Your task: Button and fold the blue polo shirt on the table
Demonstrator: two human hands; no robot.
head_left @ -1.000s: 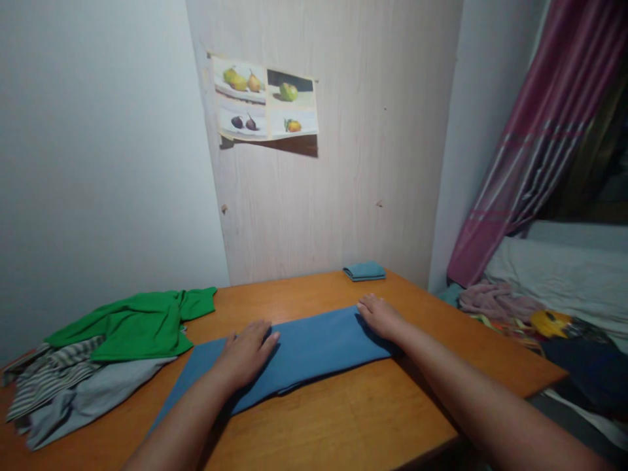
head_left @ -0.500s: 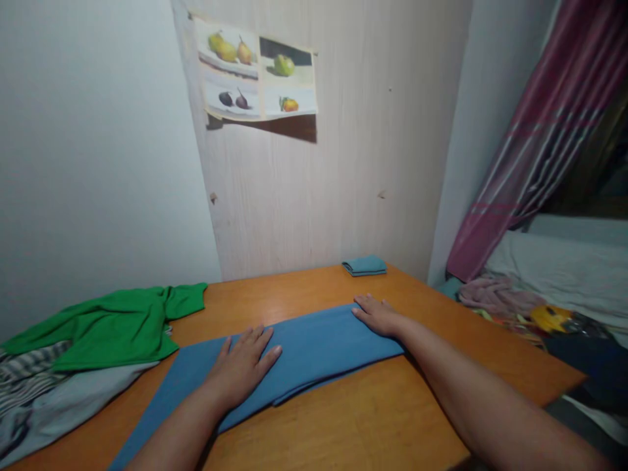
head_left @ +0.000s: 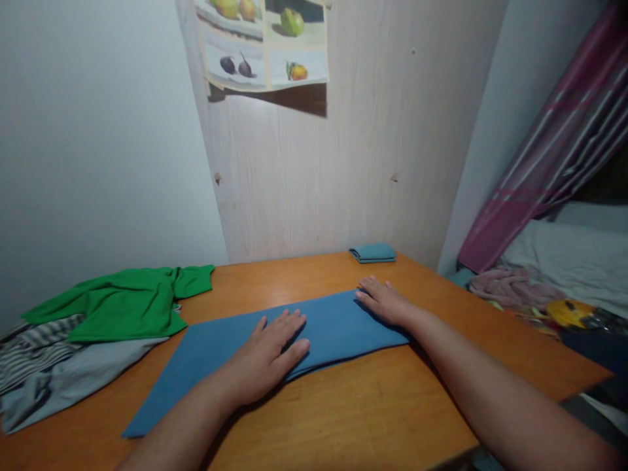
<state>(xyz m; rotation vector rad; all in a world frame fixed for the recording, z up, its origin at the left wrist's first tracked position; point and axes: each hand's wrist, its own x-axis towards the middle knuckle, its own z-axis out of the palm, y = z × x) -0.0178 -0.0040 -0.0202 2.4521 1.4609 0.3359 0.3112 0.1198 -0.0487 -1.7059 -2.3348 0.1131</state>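
Note:
A blue piece of cloth (head_left: 210,350), folded into a long strip with a slanted left end, lies flat on the wooden table (head_left: 343,412). My left hand (head_left: 269,356) rests palm down on its middle, fingers stretched out. At the cloth's right end my right hand (head_left: 383,301) lies flat, its fingertips by the far edge. Layers of the fold show along the near edge, right of my left hand. Which kind of garment the cloth is, I cannot tell.
A green short-sleeved top (head_left: 132,307) lies at the left over striped cloth (head_left: 39,347) and a grey garment (head_left: 103,369). A small folded teal cloth (head_left: 373,253) sits at the table's back edge. Beyond the right edge are a pinkish cloth (head_left: 513,286) and a curtain (head_left: 520,176).
My left hand has slid rightward along the blue cloth. My right hand stays at the right end. The view has tilted down slightly.

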